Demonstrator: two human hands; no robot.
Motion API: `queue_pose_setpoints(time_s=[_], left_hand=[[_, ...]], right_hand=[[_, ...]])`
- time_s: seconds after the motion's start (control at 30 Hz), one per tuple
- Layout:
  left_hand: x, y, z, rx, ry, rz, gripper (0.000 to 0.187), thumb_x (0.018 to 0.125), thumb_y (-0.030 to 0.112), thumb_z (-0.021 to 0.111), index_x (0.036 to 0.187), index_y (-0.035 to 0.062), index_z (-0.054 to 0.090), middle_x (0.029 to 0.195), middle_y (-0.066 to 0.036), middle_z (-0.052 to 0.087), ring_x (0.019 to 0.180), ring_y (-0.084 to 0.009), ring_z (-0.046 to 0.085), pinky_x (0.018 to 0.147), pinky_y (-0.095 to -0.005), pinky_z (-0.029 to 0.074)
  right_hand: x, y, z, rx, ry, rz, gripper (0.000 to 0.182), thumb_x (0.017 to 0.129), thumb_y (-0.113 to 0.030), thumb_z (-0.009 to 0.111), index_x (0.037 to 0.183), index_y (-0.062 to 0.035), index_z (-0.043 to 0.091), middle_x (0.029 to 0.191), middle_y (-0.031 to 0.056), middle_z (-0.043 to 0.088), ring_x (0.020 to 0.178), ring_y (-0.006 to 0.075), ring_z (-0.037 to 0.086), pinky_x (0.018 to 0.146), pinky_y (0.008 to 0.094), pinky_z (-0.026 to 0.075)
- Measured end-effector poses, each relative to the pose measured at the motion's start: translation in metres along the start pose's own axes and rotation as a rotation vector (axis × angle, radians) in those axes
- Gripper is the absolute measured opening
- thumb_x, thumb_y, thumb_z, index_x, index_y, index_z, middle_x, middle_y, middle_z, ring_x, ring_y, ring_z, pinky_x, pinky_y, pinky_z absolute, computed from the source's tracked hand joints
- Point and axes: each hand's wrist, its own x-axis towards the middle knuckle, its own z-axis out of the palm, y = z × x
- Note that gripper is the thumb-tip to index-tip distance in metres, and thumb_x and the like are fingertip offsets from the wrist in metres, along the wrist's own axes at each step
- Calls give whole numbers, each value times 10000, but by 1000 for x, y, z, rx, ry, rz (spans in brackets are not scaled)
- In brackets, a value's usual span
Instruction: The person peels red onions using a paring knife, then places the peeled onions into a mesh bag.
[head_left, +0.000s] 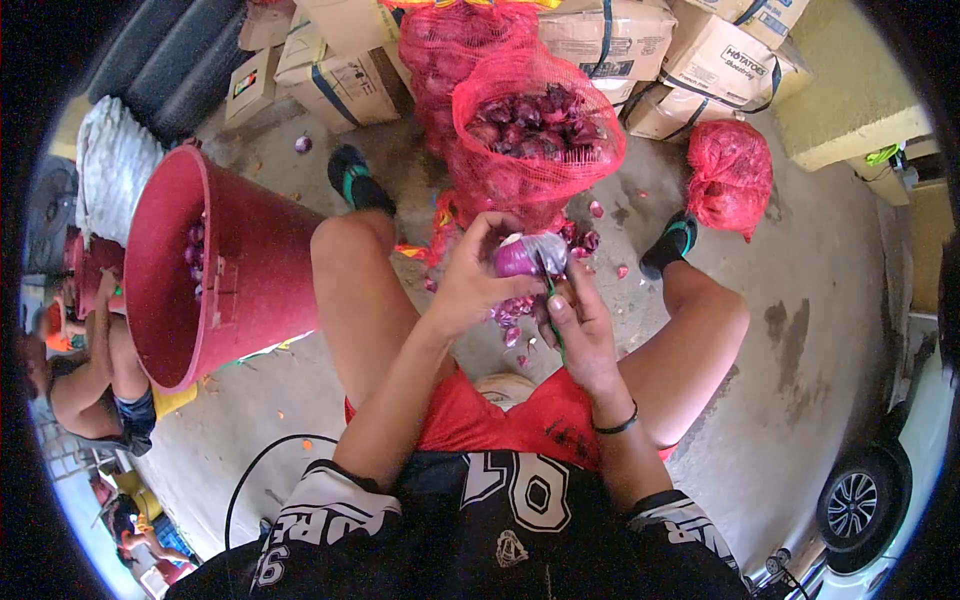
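My left hand [468,282] is wrapped round a red onion [515,262], purple with a shiny pale patch on its right side. A small knife [557,335] with a green handle is in my right hand [585,335], its dark blade against the onion. Both hands are together between my knees. Just beyond them stands an open red mesh sack [500,188], filled with dark red onions [535,120]. Onion skins [512,310] and scraps lie on the floor beneath my hands.
On the left a large red tub [265,265] holds onions [195,255]; a loose onion [303,144] lies beyond it. A tied red mesh bag [732,170] sits right of my foot. Cardboard boxes [600,40] line the back. Another person [100,370] sits at far left.
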Motion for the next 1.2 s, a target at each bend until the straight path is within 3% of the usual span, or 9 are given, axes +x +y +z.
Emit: queue_pose_setpoints(time_s=[0.13,0.27,0.43,0.6,0.73,0.83,1.03,1.13,1.2], left_hand=[[2,7,2,-54,-30,-28,604,649,-12,836,1145,46,497,1108,-32,532,1071,-137,523,952,-285,438],[4,-3,-5,-102,-73,-48,708,627,-45,817,1238,39,470,1182,-62,537,1085,-171,564,944,-324,490],[0,0,-11,-275,-178,-99,714,663,-43,791,1287,29,452,1237,-73,527,1127,-195,569,979,-355,488],[-4,4,-6,-384,-173,-197,739,680,-61,764,1329,25,423,1266,-98,530,1128,-221,580,973,-369,499],[-1,10,5,-447,-21,-159,774,661,-70,764,1342,22,406,1256,-114,547,1134,-239,581,990,-390,487],[-2,7,-4,-398,-86,-136,790,652,-37,788,1341,26,406,1246,-122,556,1135,-255,582,988,-395,487],[0,-8,-22,-286,-203,-67,603,774,115,751,1284,26,440,1221,-156,574,1110,-271,598,962,-398,501],[-2,-2,-22,-482,-81,-208,508,801,23,690,1254,49,464,1182,-88,575,1099,-228,590,949,-373,512],[-4,5,-25,-607,-48,-178,430,863,104,657,1245,53,466,1183,-107,579,1075,-254,608,924,-402,529]], right_hand=[[2,9,-4,-198,107,-127,450,977,-107,516,1400,13,418,1152,71,589,900,70,532,780,211,453],[4,2,-1,-105,159,-71,426,984,-123,510,1378,27,445,1232,93,572,982,79,519,862,221,439],[12,-5,-6,-70,180,-131,425,990,-133,500,1387,8,443,1033,26,586,780,54,497,682,202,439],[10,-19,-9,-73,92,-166,415,996,-148,485,1391,-24,450,774,-46,492,592,39,407,504,196,351],[1,-19,-7,-138,87,-209,424,1001,-185,476,1396,-34,438,781,-18,502,588,46,426,492,188,354],[7,-25,-17,-104,232,-226,484,1005,-259,476,1430,-52,377,834,20,506,577,58,438,486,181,367],[11,-34,-31,20,242,-308,452,1011,-223,462,1426,-63,383,851,13,510,577,54,428,477,186,355],[14,-27,-34,-77,235,-244,461,1013,-233,462,1434,-66,376,830,16,504,569,51,425,473,179,344],[13,-20,-36,-209,220,-141,439,1006,-221,479,1407,-53,415,805,2,513,574,47,434,481,187,356]])
